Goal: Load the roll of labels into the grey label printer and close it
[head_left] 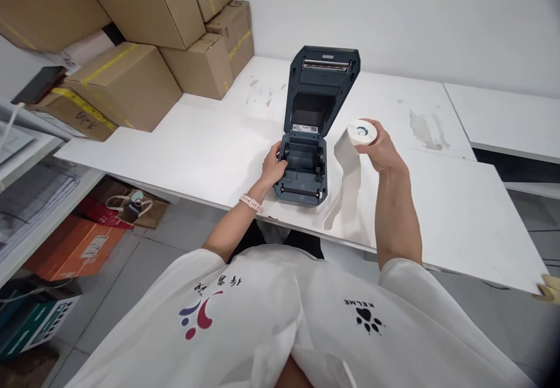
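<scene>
A dark grey label printer [301, 169] stands on the white table with its lid [321, 84] raised and its inner bay exposed. My left hand [274, 166] grips the printer's left side, the thumb over the rim and the other fingers along the outer wall. To the right of the printer, my right hand [380, 146] is closed around a roll of white labels [362, 132] with a blue core, held above the table. A long loose strip [350, 178] hangs from the roll and curls down toward the table's front edge.
Cardboard boxes [126, 84] with yellow tape are stacked at the back left, a dark phone-like device [39, 84] resting on one. A shelf [48, 213] with papers stands at left, above an orange box [79, 248]. The white table [210, 149] meets a wall behind.
</scene>
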Tool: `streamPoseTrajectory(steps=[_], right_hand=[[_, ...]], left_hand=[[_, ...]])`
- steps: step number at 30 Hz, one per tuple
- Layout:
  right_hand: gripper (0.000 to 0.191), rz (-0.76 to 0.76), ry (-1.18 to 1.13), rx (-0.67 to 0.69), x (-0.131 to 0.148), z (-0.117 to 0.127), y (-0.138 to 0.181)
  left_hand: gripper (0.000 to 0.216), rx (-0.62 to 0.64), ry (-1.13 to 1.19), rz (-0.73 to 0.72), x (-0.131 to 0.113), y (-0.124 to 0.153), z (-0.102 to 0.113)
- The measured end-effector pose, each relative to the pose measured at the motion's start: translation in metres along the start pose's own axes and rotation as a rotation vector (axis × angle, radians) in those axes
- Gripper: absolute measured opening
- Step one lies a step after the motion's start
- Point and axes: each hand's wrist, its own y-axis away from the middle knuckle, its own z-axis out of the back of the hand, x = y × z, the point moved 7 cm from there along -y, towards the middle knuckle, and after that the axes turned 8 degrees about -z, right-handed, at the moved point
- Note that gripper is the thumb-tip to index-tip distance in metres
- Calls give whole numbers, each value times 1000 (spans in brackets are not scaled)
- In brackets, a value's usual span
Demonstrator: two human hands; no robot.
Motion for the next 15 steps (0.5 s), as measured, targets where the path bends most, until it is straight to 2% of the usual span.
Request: streamPoseTrajectory(steps=[3,7,12,15], right_hand=[[80,-105,-45,-33,-37,-7,-18],[82,-212,45,-31,-62,-19,-21],[92,-242,160,5,-74,-16,-18],[100,-223,334,81,-62,-14,-12]], left_hand=[[83,1,15,6,3,-1,-1],[83,2,26,11,3,-1,0],[84,15,20,12,2,-1,0],[83,16,1,16,2,0,0]])
